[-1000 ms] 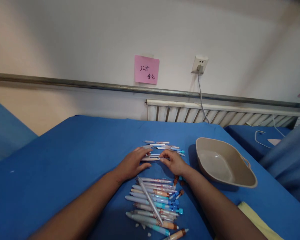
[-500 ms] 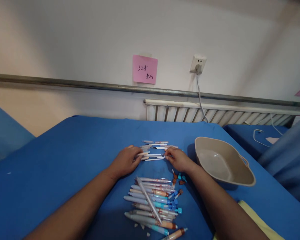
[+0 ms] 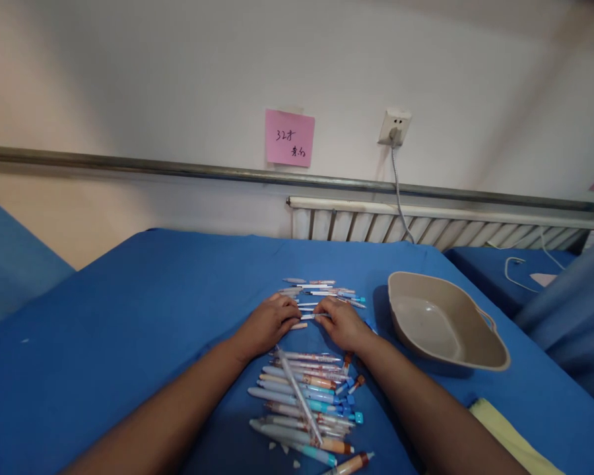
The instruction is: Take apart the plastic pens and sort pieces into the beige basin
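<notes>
Pinching, with the right hand, the right end of a slim white refill; low over the blue-covered table, reaching across to the curled fingertips of the left hand. Probably spanned from both ends to keep so thin a stick level. At the left, cannot tell gripping from mere touching. Just below: a peach-coloured barrel end, otherwise hidden by the left hand. Laid nearly parallel in the near pile of pens, likely against rolling; slanted across the top, one clear pen. Too small to count: the far cluster of pens, partly behind both hands. Cut off at the bottom: an orange-and-brown pen and a yellow cloth.
</notes>
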The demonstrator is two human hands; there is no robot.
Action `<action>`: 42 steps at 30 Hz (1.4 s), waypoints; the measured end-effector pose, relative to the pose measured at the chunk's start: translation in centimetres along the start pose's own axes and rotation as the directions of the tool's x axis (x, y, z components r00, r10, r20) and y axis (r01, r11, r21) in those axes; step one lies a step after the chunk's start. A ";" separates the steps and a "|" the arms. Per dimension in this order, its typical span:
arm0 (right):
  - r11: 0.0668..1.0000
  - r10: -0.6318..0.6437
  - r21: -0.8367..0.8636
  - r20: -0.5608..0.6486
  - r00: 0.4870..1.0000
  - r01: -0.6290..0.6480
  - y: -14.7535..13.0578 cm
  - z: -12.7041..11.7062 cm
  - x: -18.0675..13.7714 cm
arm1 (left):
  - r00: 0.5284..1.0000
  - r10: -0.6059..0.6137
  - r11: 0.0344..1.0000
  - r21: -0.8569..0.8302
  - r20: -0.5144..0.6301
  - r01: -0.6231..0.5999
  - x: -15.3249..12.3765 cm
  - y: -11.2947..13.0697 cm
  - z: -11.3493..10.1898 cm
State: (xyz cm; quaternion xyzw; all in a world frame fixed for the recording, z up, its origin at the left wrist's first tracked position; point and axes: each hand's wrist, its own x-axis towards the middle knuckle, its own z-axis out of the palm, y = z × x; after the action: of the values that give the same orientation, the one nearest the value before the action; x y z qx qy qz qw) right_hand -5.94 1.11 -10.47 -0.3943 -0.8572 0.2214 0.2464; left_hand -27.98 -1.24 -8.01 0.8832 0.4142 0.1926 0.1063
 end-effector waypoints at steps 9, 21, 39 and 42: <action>0.998 0.034 0.052 -0.028 0.999 -0.033 0.5 -1.7 0.1 | 0.998 -0.025 1.000 -0.017 -0.061 0.024 0.0 -0.1 0.3; 0.992 0.111 -0.061 -0.010 0.994 -0.112 1.1 -2.3 0.0 | 0.997 -0.054 0.996 0.069 -0.061 0.058 -0.1 -0.1 0.3; 0.984 -0.106 -0.106 0.290 0.951 0.142 -4.3 -1.5 -1.2 | 0.962 -0.169 0.985 -0.065 -0.217 0.158 -0.3 -0.1 -0.1; 0.975 -0.109 -0.165 0.239 0.965 0.151 -3.4 -1.7 -0.9 | 0.964 -0.171 0.983 -0.101 -0.204 0.154 -0.3 0.0 -0.2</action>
State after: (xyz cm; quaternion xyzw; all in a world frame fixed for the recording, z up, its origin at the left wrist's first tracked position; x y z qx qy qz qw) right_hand -6.34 -1.25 -7.40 -0.3299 -0.9205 0.1696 0.1231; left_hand -28.25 -1.45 -7.93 0.8154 0.4858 0.2936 0.1140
